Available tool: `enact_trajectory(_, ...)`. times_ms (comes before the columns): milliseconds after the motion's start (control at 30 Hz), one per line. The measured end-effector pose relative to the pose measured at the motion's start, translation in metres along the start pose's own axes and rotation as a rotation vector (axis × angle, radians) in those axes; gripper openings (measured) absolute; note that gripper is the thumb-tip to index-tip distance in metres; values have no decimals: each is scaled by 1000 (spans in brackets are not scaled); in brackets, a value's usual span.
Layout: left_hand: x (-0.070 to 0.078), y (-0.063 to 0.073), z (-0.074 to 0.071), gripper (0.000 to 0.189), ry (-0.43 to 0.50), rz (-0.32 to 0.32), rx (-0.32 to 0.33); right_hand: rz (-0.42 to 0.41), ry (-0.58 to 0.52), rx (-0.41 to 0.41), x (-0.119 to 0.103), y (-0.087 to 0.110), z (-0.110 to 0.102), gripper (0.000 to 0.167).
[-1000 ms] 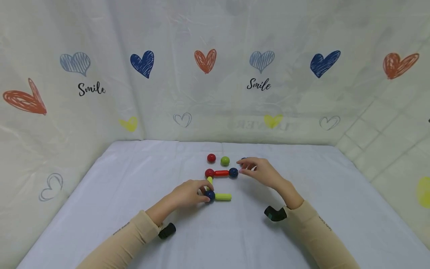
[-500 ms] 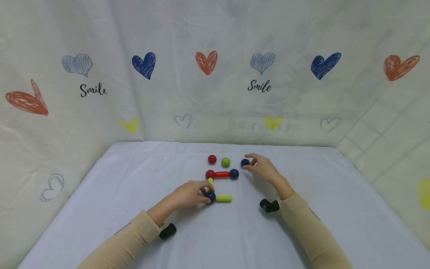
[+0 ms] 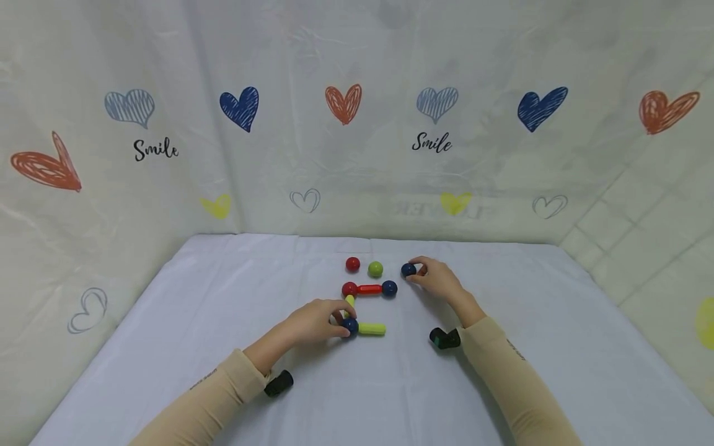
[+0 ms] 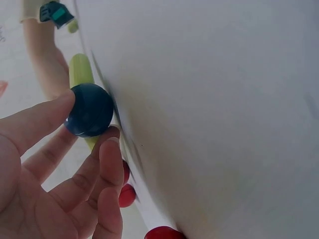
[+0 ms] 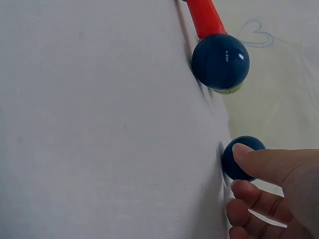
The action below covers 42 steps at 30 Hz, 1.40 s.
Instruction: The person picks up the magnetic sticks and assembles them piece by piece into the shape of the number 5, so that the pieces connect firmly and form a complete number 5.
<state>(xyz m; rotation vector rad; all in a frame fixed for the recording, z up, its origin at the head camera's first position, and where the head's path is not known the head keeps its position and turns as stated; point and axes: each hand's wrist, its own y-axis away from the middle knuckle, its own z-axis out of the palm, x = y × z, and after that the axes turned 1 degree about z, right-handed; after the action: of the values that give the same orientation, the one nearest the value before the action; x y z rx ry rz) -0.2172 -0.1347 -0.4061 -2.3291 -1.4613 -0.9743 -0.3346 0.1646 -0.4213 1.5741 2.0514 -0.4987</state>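
My left hand [image 3: 315, 321] pinches a dark blue ball [image 4: 90, 110] between thumb and fingers. From that ball a yellow-green rod [image 3: 372, 329] points right, and another yellow-green rod [image 3: 349, 300] runs back to a red ball [image 3: 349, 289]. A red rod [image 3: 369, 289] links the red ball to a second blue ball [image 5: 220, 61]. At the back right, my right hand [image 3: 437, 277] holds a loose blue ball [image 3: 408, 270]. In the right wrist view its thumb lies across the ball, with the fingers beneath.
Behind the joined pieces sit a loose red ball [image 3: 352, 264] and a loose green ball [image 3: 375, 269]. Everything lies on a white cloth-covered table [image 3: 167, 322]. A pale curtain with printed hearts [image 3: 343, 104] rises behind the table.
My right hand has moved slightly back from beside the joined blue ball, and its fingers have closed around the loose blue ball. My left hand stays on its ball.
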Motion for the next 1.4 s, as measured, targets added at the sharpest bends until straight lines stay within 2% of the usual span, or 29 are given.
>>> enact_trajectory(333,-2,-1,1,27,-3,-12,3,-10,36,43,-1,6,-2,45)
enact_trajectory(633,0,1,0,28,-6,8,11,-128,20,75,-2,28,-9,42)
enact_trajectory(867,-2,1,1,28,4,8,11,-218,22,8,-8,50,-7,38)
enact_trajectory(1167,-3,0,0,28,12,11,15,-294,34,-5,-12,64,-6,36)
enact_trajectory(1400,-2,0,-1,27,5,4,3,-356,15,-141,-12,70,-2,37)
